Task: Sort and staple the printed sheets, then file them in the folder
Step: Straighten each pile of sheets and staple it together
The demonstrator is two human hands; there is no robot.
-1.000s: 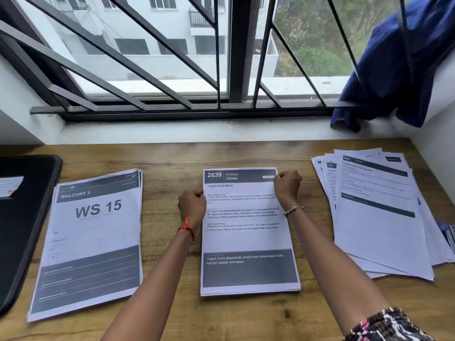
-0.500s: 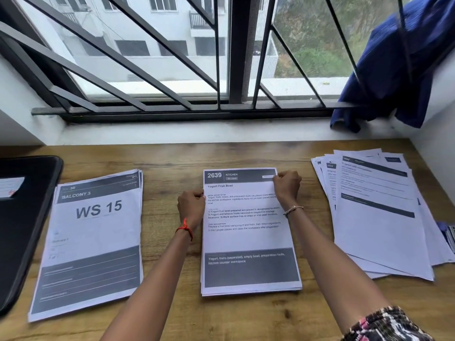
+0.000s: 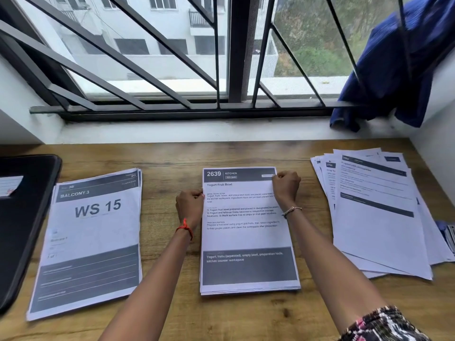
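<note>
Head view: my curled left hand (image 3: pixel 189 205) and right hand (image 3: pixel 285 187) pinch the kitchen stack (image 3: pixel 246 237) by its edges; I should square it flush before stapling.

Wooden table (image 3: pixel 172 156) with black folder (image 3: pixel 27 217), left stack (image 3: pixel 93 242), middle stack (image 3: pixel 246 237), fanned right pile (image 3: pixel 381 217).

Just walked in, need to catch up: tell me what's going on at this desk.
A person is sorting printed sheets on a wooden desk. The left hand and right hand grip the side edges of the middle stack, headed 2639 Kitchen, lying flat. A WS 15 stack lies left, a fanned pile right, a black folder far left.
</note>
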